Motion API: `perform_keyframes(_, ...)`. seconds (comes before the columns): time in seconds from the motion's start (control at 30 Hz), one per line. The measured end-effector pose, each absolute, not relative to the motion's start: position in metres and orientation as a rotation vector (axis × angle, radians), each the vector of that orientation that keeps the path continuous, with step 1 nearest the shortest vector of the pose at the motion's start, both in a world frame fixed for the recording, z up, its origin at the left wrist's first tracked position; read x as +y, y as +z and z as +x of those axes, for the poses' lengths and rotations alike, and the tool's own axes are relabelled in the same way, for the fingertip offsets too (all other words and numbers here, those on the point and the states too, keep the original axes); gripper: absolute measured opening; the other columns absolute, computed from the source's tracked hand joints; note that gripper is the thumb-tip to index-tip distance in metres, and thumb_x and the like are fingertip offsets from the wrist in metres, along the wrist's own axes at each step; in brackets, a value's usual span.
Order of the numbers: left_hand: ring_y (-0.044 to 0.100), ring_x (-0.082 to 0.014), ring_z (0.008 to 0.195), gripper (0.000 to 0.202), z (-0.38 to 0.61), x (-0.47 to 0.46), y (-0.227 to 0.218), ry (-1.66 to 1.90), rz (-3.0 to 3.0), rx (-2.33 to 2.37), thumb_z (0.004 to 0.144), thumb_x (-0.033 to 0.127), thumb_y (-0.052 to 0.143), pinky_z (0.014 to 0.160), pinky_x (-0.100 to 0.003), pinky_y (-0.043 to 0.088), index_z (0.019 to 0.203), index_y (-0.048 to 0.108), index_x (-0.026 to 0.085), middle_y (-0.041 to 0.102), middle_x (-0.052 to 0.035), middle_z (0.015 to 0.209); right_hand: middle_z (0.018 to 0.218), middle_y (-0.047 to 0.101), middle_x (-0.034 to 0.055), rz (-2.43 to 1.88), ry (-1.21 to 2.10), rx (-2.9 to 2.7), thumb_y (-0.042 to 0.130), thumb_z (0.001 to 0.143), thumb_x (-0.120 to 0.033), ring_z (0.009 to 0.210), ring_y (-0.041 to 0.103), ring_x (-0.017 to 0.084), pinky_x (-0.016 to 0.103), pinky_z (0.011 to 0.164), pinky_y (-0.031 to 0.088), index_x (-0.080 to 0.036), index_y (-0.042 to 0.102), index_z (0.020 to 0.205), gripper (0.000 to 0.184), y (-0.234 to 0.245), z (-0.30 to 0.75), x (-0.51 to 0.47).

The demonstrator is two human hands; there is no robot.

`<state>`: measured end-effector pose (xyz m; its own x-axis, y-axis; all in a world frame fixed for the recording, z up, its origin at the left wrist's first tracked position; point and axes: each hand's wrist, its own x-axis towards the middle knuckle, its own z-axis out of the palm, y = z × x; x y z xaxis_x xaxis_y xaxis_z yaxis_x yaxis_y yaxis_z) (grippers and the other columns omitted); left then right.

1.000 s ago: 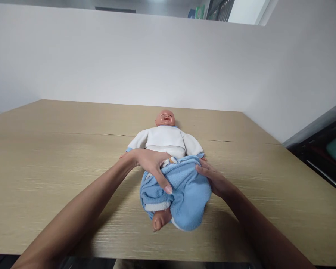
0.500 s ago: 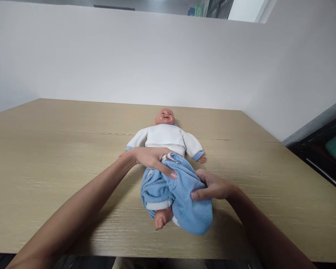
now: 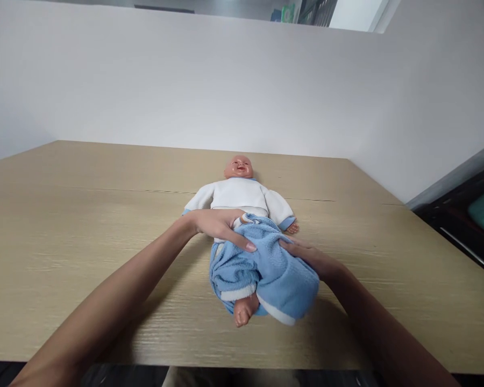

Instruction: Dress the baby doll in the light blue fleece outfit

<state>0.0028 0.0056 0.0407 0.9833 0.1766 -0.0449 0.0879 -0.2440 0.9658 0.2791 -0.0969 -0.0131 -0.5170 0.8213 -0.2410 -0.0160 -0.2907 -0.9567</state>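
A baby doll [image 3: 241, 188] in a white top with blue cuffs lies on its back on the table, head away from me. Light-blue terry trousers [image 3: 282, 269] with white hems are on its lower body. One bare foot [image 3: 244, 310] sticks out of the left hem; the other foot is hidden by cloth. My left hand [image 3: 221, 224] is closed on the trousers' waistband, thumb on top and fingers out of sight. At the right side of the trousers, my right hand [image 3: 308, 255] grips the cloth, its fingers partly hidden in the folds.
The wooden table [image 3: 105, 215] reaches to a pale wall [image 3: 210, 80] at the back. At the right stands a dark open case or shelf [image 3: 460, 215] with something teal inside. Above the wall a window-like opening shows.
My right hand has moved up along the trousers toward the waist. The right trouser leg has swung right and its white hem shows. The exposed foot has shifted slightly right.
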Motion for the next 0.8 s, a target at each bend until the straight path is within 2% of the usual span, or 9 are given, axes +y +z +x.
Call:
perform_keyframes(0.07, 0.073, -0.0234, 0.104, 0.032, 0.001, 0.007, 0.039, 0.182, 1.748, 0.202, 0.087, 0.034, 0.087, 0.097, -0.031, 0.058, 0.113, 0.077, 0.018, 0.079, -0.0068, 0.111, 0.095, 0.076, 0.003, -0.982, 1.904, -1.463, 0.081, 0.084, -0.073, 0.082, 0.068, 0.018, 0.031, 0.079, 0.056, -0.02, 0.079, 0.112, 0.061, -0.01, 0.286, -0.098)
perform_keyframes(0.13, 0.072, -0.0199, 0.097, 0.033, -0.001, 0.008, 0.038, 0.26, 1.699, 0.223, 0.085, 0.032, 0.088, 0.092, -0.027, 0.057, 0.113, 0.074, 0.019, 0.077, -0.0043, 0.106, 0.079, 0.068, -0.0003, -0.906, 1.919, -1.548, 0.089, 0.074, -0.073, 0.066, 0.058, 0.013, 0.025, 0.06, 0.047, -0.016, 0.078, 0.095, 0.061, -0.009, 0.29, -0.099)
perform_keyframes(0.17, 0.071, -0.0186, 0.094, 0.033, -0.002, 0.008, 0.038, 0.275, 1.69, 0.233, 0.086, 0.032, 0.088, 0.09, -0.026, 0.057, 0.112, 0.073, 0.019, 0.076, -0.0032, 0.103, 0.075, 0.064, -0.0015, -0.886, 1.903, -1.55, 0.093, 0.07, -0.07, 0.063, 0.055, 0.012, 0.024, 0.057, 0.043, -0.016, 0.076, 0.09, 0.06, -0.01, 0.291, -0.099)
perform_keyframes(0.23, 0.069, -0.0179, 0.091, 0.031, -0.003, 0.008, 0.037, 0.237, 1.696, 0.241, 0.087, 0.034, 0.087, 0.086, -0.024, 0.056, 0.111, 0.073, 0.019, 0.074, -0.0023, 0.1, 0.075, 0.064, -0.0014, -0.898, 1.836, -1.449, 0.095, 0.069, -0.066, 0.063, 0.056, 0.013, 0.024, 0.057, 0.044, -0.017, 0.074, 0.091, 0.057, -0.011, 0.289, -0.1)
perform_keyframes(0.37, 0.071, -0.021, 0.089, 0.034, -0.003, 0.007, 0.035, 0.005, 1.699, 0.193, 0.082, 0.038, 0.09, 0.078, -0.025, 0.059, 0.107, 0.076, 0.02, 0.077, -0.0026, 0.097, 0.092, 0.075, 0.0051, -0.937, 1.747, -1.182, 0.088, 0.079, -0.067, 0.083, 0.069, 0.022, 0.034, 0.078, 0.057, -0.022, 0.075, 0.109, 0.055, -0.019, 0.279, -0.099)
perform_keyframes(0.5, 0.075, -0.0246, 0.096, 0.039, 0.0, 0.006, 0.034, -0.102, 1.749, 0.15, 0.073, 0.034, 0.097, 0.085, -0.028, 0.063, 0.107, 0.08, 0.02, 0.082, -0.0033, 0.105, 0.104, 0.078, 0.0059, -0.971, 1.766, -1.151, 0.081, 0.087, -0.065, 0.093, 0.071, 0.023, 0.035, 0.083, 0.059, -0.027, 0.074, 0.122, 0.052, -0.024, 0.271, -0.096)
perform_keyframes(0.6, 0.075, -0.0227, 0.092, 0.03, 0.002, 0.005, 0.035, -0.054, 1.789, 0.178, 0.078, 0.035, 0.094, 0.083, -0.027, 0.062, 0.103, 0.083, 0.021, 0.082, -0.0023, 0.1, 0.107, 0.078, 0.0047, -1.001, 1.856, -1.248, 0.08, 0.09, -0.062, 0.094, 0.071, 0.022, 0.033, 0.085, 0.057, -0.028, 0.073, 0.131, 0.054, -0.021, 0.272, -0.095)
perform_keyframes(0.7, 0.075, -0.0222, 0.093, 0.026, 0.001, 0.005, 0.036, 0.05, 1.779, 0.165, 0.085, 0.038, 0.088, 0.086, -0.028, 0.061, 0.103, 0.082, 0.019, 0.081, -0.0044, 0.1, 0.102, 0.077, 0.0053, -1.028, 1.939, -1.401, 0.078, 0.091, -0.065, 0.088, 0.069, 0.02, 0.03, 0.08, 0.055, -0.021, 0.076, 0.123, 0.054, -0.017, 0.28, -0.095)
perform_keyframes(0.8, 0.073, -0.0221, 0.096, 0.025, -0.001, 0.006, 0.037, 0.105, 1.776, 0.156, 0.09, 0.039, 0.084, 0.09, -0.029, 0.06, 0.103, 0.08, 0.018, 0.08, -0.006, 0.101, 0.093, 0.074, 0.0045, -0.896, 1.997, -1.627, 0.085, 0.078, -0.074, 0.08, 0.065, 0.018, 0.027, 0.071, 0.052, -0.014, 0.078, 0.107, 0.067, -0.017, 0.291, -0.095)
